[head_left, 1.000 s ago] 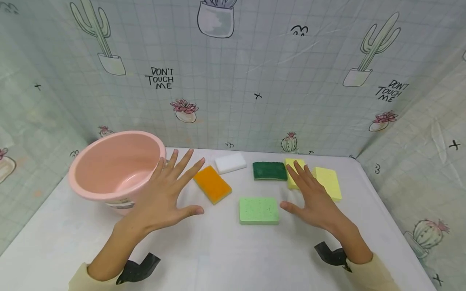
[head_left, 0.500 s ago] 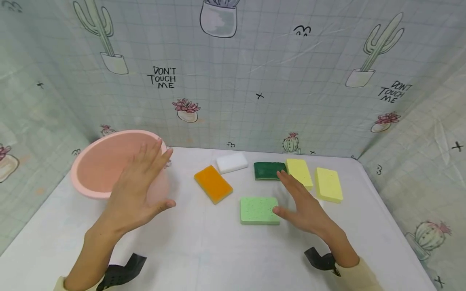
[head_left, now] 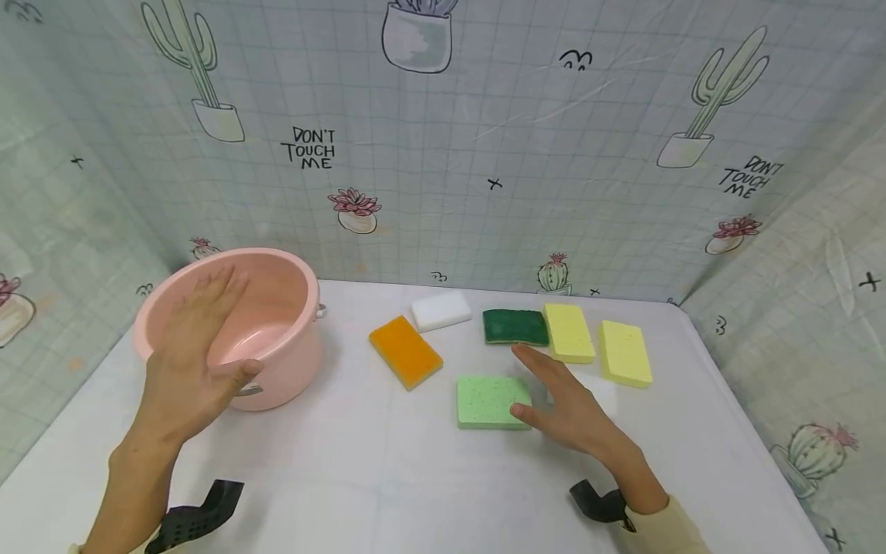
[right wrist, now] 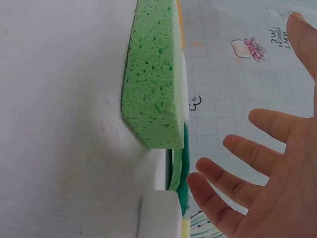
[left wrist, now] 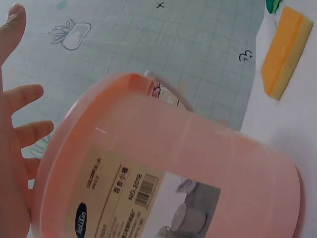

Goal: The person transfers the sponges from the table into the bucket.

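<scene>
My left hand (head_left: 183, 358) is held over the near left part of a pink bucket (head_left: 298, 369), fingers extended and thumb apart. In the left wrist view its fingers show beside the bucket's rim. My right hand (head_left: 571, 412) hovers with spread fingers at the right end of a light green sponge (head_left: 487, 402), its thumb overlapping the sponge's corner in the head view. The right wrist view shows that hand (right wrist: 270, 171) holding nothing. A white block (right wrist: 159, 213) shows there beyond the green sponge; in the head view it lies partly hidden behind the right hand.
Across the white table lie an orange sponge (head_left: 405, 352), a white block (head_left: 441, 311), a dark green scouring sponge (head_left: 515, 327) and two yellow sponges, one left (head_left: 569, 332) and one right (head_left: 625, 353). A patterned curtain (head_left: 429, 154) stands behind and at both sides.
My left hand has moved left, from the bucket's right side to over its near left part. My right hand has shifted left and nearer, away from the yellow sponges. The sponges and bucket stay put.
</scene>
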Motion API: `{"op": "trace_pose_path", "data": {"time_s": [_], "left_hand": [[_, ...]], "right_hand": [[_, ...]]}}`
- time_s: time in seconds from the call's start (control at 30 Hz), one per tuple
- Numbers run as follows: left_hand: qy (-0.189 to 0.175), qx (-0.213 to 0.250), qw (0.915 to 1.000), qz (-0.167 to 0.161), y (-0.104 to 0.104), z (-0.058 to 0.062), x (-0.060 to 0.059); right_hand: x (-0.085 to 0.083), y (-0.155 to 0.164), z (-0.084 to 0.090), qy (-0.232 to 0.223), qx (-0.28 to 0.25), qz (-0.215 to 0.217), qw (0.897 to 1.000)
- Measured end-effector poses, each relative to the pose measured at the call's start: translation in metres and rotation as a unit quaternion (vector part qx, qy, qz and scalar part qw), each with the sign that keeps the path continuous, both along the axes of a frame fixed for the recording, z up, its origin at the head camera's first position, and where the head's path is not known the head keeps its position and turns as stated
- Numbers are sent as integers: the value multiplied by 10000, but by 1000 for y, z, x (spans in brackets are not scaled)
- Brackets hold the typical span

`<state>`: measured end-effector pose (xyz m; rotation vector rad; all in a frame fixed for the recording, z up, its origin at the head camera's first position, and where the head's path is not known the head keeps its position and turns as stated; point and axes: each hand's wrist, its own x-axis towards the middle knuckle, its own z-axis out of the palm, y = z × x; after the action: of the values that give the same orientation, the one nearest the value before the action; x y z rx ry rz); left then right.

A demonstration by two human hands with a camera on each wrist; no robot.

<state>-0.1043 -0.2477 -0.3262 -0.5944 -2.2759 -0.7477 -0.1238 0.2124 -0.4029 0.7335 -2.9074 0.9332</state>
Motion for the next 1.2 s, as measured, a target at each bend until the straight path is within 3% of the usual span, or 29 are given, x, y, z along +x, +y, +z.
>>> {"op": "trace_pose_path", "data": {"time_s": [0.27, 0.5, 0.6, 0.7, 0.77, 0.83, 0.9, 1.0, 1.03, 1.13, 1.2], "left_hand": [[671, 457, 9966, 121, -13, -7, -5], [1158, 1242, 9839, 558, -19, -10, -4], [1039, 1543, 9801, 694, -28, -16, -6], [534, 2068, 9737, 796, -41, -28, -8], [86, 2525, 9632, 918, -50, -36, -9], [-268, 3243, 9425, 764, -58, -43, -10], [-431, 3954, 9166, 413, -64, -48, -13], [-445, 4887, 8698, -518, -72, -52, -19], [-498, 5028, 8598, -738, -74, -53, -21], [-807, 5221, 8410, -1168, -80, -55, -25], [-1081, 5150, 8427, -1139, -83, -54, -26]], "right_hand": [[5, 2, -16, 232, -154, 24, 9996], [7, -1, -24, 285, -247, 30, 9993], [5, -2, -25, 244, -317, 110, 9991], [4, -2, -26, 135, -444, 151, 9988], [4, -2, -27, -6, -532, 169, 9984], [3, -2, -29, -137, -583, 169, 9981], [3, -2, -30, -207, -580, 162, 9980], [2, -2, -33, -261, -563, 151, 9980], [2, -1, -33, -283, -559, 146, 9979], [1, 0, -34, -391, -562, 167, 9975], [1, 0, -34, -438, -523, 181, 9975]]}}
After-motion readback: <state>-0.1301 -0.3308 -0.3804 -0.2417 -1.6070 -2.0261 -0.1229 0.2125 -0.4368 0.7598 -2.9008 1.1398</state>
